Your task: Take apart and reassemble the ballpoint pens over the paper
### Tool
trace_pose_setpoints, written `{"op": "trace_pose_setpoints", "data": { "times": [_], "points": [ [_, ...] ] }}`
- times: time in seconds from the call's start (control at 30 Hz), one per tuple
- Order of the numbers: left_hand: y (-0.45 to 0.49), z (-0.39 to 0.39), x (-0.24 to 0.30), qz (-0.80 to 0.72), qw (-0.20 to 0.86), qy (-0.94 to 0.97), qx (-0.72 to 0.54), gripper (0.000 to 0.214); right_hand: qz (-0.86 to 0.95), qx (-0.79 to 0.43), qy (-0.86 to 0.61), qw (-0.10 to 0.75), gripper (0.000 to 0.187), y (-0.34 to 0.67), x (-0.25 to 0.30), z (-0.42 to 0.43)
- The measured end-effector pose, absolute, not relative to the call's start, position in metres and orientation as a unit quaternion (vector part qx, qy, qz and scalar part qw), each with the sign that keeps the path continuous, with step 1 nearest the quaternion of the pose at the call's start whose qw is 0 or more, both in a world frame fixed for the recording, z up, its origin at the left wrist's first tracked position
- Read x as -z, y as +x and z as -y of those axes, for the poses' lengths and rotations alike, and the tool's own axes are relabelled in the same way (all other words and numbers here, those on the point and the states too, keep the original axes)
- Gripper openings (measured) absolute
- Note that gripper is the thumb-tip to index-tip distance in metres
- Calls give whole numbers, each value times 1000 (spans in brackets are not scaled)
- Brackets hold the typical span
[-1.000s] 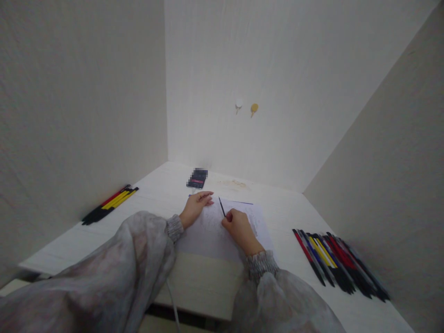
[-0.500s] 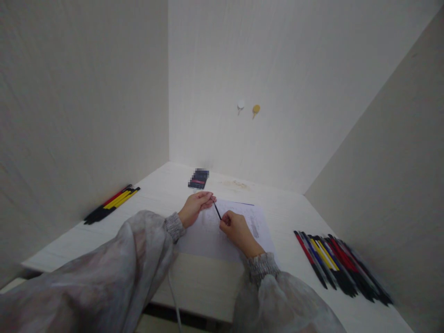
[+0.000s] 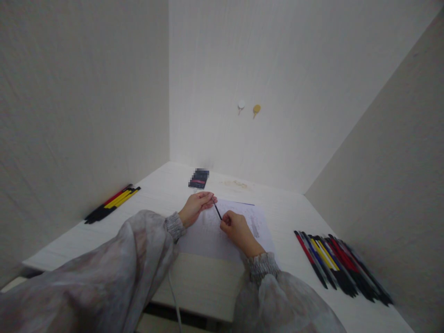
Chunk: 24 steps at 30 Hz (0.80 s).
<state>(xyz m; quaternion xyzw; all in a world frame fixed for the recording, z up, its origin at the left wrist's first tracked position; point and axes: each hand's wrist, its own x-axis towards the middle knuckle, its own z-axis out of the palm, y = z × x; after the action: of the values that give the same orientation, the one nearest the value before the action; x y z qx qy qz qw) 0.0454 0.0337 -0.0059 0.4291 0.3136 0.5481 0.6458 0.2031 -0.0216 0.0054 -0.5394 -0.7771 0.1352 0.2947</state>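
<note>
Between my hands a thin black pen-like rod (image 3: pixel 218 212) slants over the paper, too small to tell its exact kind. My left hand (image 3: pixel 198 206) pinches its upper far end between thumb and fingers. With closed fingertips my right hand (image 3: pixel 238 230) grips the lower near end. Both ends of the rod are hidden by fingers. Below the hands a printed white sheet of paper (image 3: pixel 204 243) lies flat on the table, partly covered by my right hand and sleeves.
Yellow and red pens (image 3: pixel 120 199) with black ends lie at the left wall. Several mixed-colour pens (image 3: pixel 333 259) form a row at the right. A phone (image 3: pixel 199 179) lies at the back; a white cable (image 3: pixel 174 298) hangs over the front edge. Two hooks (image 3: pixel 256 109) are on the back wall.
</note>
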Motion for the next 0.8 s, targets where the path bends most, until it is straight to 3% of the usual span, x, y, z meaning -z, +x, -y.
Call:
{"op": "trace_pose_setpoints", "data": {
  "times": [0.57,0.67,0.8],
  "points": [
    [50,-26,0,-329,604,547,-477,24,745,-206,-546,323,8,205,-1,18],
    [49,-23,-5,-387,497,619,-469,30,735,-224,-545,335,7,205,-1,18],
    [40,-19,-11,-527,180,717,-419,39,715,-215,-548,378,8,208,-6,18]
  ]
}}
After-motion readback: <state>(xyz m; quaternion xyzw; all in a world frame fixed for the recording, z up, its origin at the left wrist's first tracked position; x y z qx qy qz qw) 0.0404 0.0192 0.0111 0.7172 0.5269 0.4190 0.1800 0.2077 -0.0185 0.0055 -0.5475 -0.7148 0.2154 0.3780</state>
